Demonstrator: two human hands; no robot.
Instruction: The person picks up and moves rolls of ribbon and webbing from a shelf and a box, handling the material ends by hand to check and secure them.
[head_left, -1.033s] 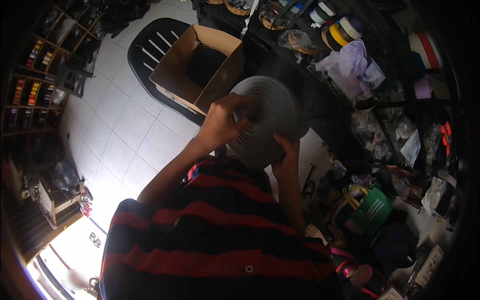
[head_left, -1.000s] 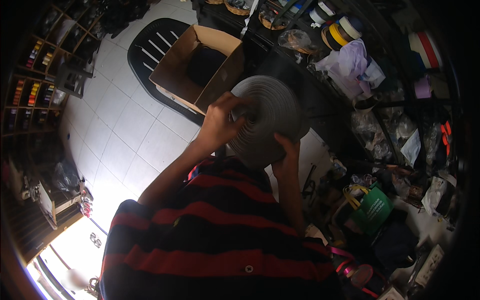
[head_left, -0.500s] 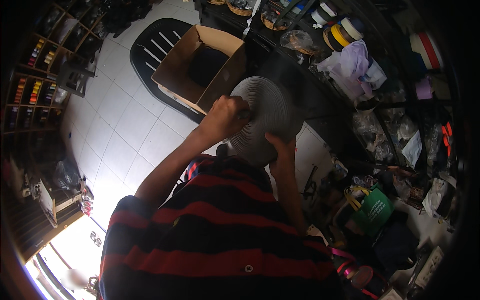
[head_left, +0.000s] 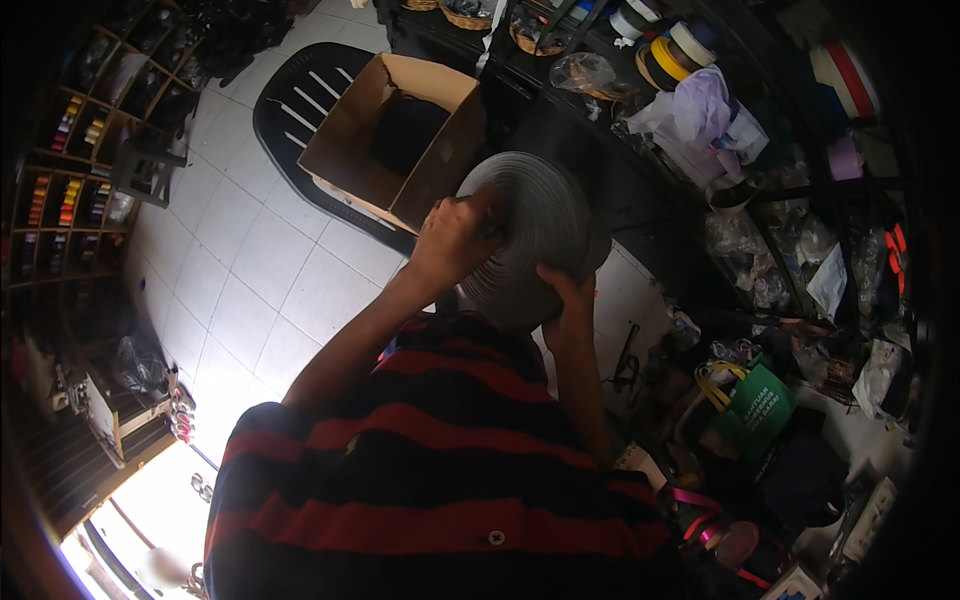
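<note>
A large coiled roll of grey webbing [head_left: 550,215] is held up in front of my body, its ringed flat side facing me. My left hand [head_left: 455,240] is closed at the roll's middle, over its inner turns; the fingertips are hidden, so the exact part they grip does not show. On the lower right rim my right hand [head_left: 568,300] holds the roll, with the thumb on the face and the other fingers out of sight behind it.
An open cardboard box [head_left: 345,150] with something dark inside rests on a black plastic chair [head_left: 275,130], just left of the roll. Shelves with ribbon rolls [head_left: 675,60] and plastic bags line the right. A green bag [head_left: 755,410] stands lower right. Thread racks [head_left: 70,190] are far left.
My left hand has shifted slightly right and down and turned over the roll's middle. My right hand keeps its hold on the rim. The view has shifted a little.
</note>
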